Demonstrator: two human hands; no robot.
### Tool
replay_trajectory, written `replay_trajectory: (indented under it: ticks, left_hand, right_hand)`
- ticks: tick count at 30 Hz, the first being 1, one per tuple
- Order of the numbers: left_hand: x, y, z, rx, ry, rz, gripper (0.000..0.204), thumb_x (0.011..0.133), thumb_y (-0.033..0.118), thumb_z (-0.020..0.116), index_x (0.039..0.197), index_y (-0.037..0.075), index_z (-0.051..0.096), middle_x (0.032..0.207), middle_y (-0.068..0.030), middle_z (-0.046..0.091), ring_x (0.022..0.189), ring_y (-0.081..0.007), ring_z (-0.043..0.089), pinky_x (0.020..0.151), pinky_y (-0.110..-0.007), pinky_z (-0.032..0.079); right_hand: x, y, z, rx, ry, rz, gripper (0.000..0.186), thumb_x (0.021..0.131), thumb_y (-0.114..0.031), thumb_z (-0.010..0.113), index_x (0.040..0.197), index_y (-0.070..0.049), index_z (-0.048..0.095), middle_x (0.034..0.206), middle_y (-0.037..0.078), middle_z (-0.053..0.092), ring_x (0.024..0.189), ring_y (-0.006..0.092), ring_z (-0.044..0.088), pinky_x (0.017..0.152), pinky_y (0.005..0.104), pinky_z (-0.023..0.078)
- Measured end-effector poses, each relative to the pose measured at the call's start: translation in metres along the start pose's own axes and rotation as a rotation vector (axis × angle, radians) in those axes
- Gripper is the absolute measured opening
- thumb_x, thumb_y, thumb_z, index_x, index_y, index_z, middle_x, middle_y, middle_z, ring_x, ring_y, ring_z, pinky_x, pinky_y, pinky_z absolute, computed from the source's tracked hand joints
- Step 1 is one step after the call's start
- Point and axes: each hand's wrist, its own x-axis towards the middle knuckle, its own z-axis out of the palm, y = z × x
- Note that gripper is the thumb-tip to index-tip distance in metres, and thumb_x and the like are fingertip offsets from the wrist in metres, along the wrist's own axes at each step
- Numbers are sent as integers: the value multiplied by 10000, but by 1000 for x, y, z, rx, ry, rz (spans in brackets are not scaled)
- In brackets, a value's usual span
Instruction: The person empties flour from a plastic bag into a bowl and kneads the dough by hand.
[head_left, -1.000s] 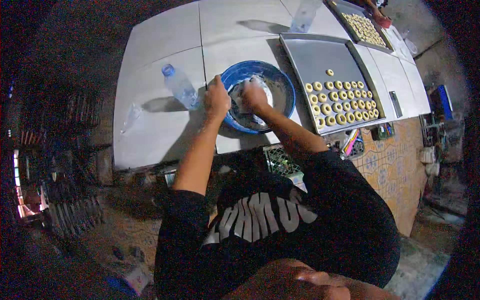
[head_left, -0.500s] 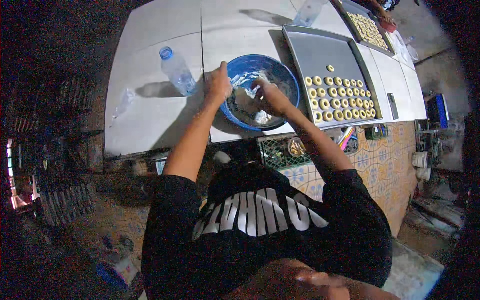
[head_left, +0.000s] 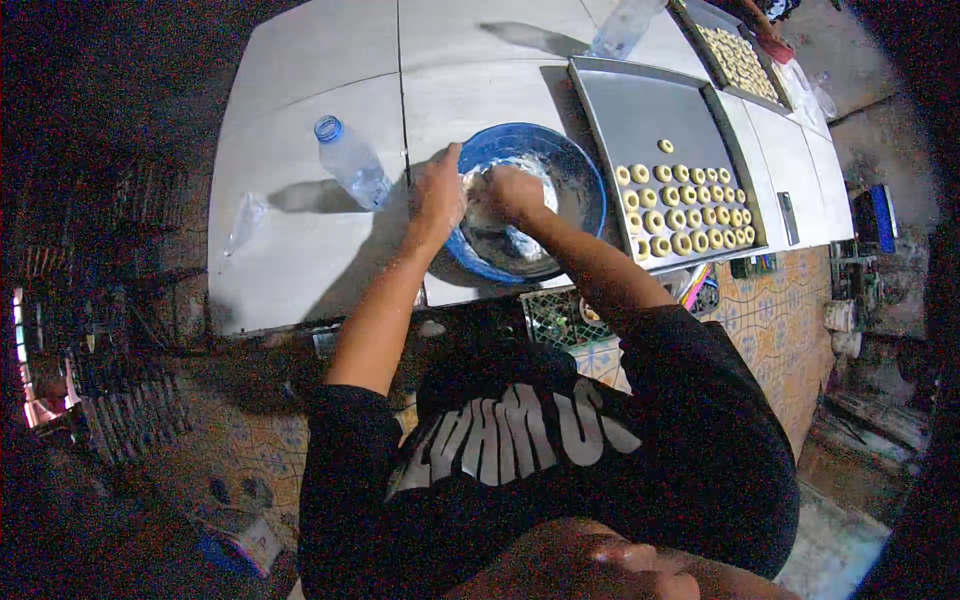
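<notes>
A round blue basin (head_left: pixel 598 180) stands at the near edge of the white tabletop. My left hand (head_left: pixel 437 202) is closed around its left rim, the thumb pointing up. Inside the basin my right hand (head_left: pixel 513 193) is curled into a fist, pressed on a pale lump of dough (head_left: pixel 481 212) near the left wall. Its fingertips are hidden. White flour (head_left: pixel 526 246) coats the inner wall and lies loose beside the dough.
Right of the basin, a metal tray (head_left: pixel 655 105) holds rows of ring-shaped dough pieces. A clear bottle (head_left: pixel 350 165) lies to the left; another bottle (head_left: pixel 622 28) is at the back. A phone (head_left: pixel 787 217) lies right of the tray. Another person's hand (head_left: pixel 775 48) is beside a farther tray (head_left: pixel 690 25).
My right hand has moved left within the basin, from its middle toward the left wall, and its fingers have curled in. My left hand stays on the rim. The view has shifted slightly.
</notes>
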Motion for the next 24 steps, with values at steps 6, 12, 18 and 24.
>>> replay_trajectory:
  ticks: [6, 12, 18, 24]
  left_hand:
    - [4, -8, 7, -62, 55, 70, 481, 856, 175, 561, 1305, 45, 448, 1002, -263, 632, 933, -418, 622, 816, -496, 500]
    - [9, -15, 24, -32, 73, -12, 513, 818, 146, 613, 1301, 57, 462, 948, -273, 639, 899, -417, 630, 801, -490, 508]
    - [6, -3, 18, -29, 45, -12, 513, 829, 173, 590, 1306, 65, 435, 954, -259, 644, 898, -407, 634, 796, -488, 512]
    - [4, -2, 30, 113, 89, -75, 372, 772, 2, 583, 1132, 12, 489, 1124, -230, 560, 988, -408, 585, 785, -506, 488]
  right_hand:
    - [11, 11, 19, 47, 203, 36, 405, 738, -442, 667, 889, -67, 689, 929, 180, 679, 845, 339, 675, 748, 460, 535]
    - [10, 8, 18, 58, -9, 40, 354, 729, -397, 673, 857, -67, 693, 861, 187, 678, 811, 329, 677, 708, 443, 539]
    - [-46, 46, 29, 300, 239, -149, 465, 760, -266, 675, 1164, -62, 573, 1013, 189, 647, 943, 341, 631, 833, 422, 499]
    - [-89, 53, -28, 609, -238, -266, 401, 834, -160, 672, 1198, -20, 580, 1088, 153, 648, 934, 216, 626, 836, 356, 490]
